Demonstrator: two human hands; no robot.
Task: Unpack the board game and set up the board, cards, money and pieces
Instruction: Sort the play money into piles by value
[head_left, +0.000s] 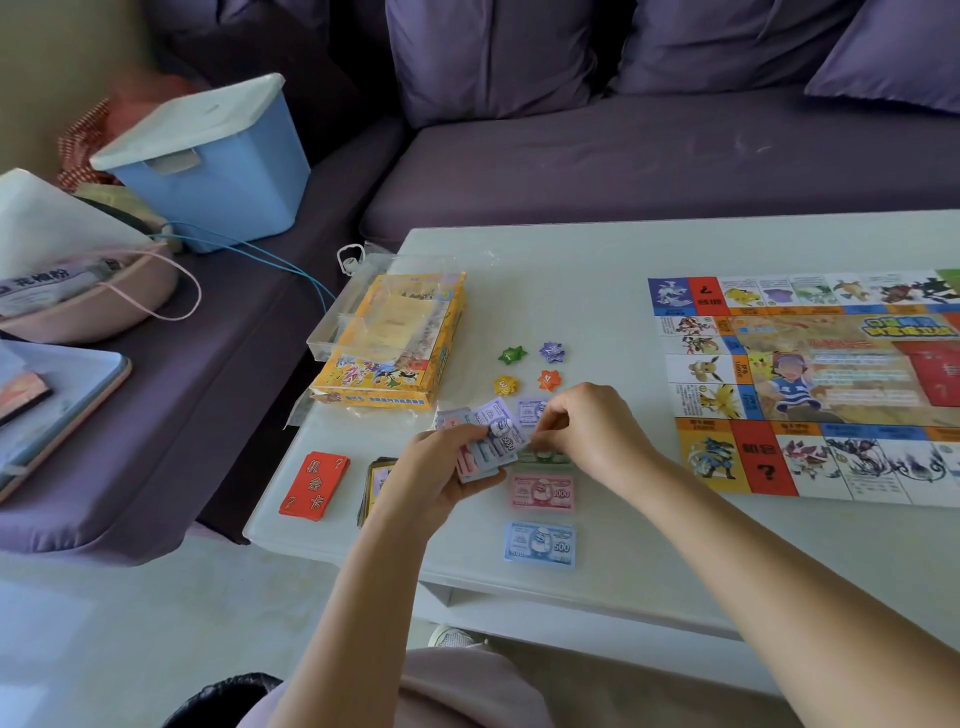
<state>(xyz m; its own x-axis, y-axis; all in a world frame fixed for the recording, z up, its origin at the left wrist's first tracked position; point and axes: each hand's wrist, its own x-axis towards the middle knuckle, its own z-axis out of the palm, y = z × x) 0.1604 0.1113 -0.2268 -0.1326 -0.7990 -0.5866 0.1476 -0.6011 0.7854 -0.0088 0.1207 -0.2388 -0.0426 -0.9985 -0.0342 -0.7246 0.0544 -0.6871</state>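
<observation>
My left hand (436, 478) grips a fanned stack of paper money (491, 441) over the white table (597, 270). My right hand (587, 431) pinches one note at the stack's right edge. Below them lie a pink 1000 note (543, 491) and a blue 500 note (540, 543); a green note (545, 458) shows partly under my right hand. The game board (810, 384) lies unfolded at the right. Four star-shaped pieces lie together: green (512, 355), purple (551, 352), yellow (505, 385), orange (548, 380). A red card deck (313, 484) and a dark card stack (376, 486) sit at the left.
The yellow game box (395, 358) with a clear plastic insert lies at the table's left edge. A purple sofa (623, 156) runs behind, holding a blue lidded bin (218, 156), a pink bag (78, 280) and a tablet (57, 410).
</observation>
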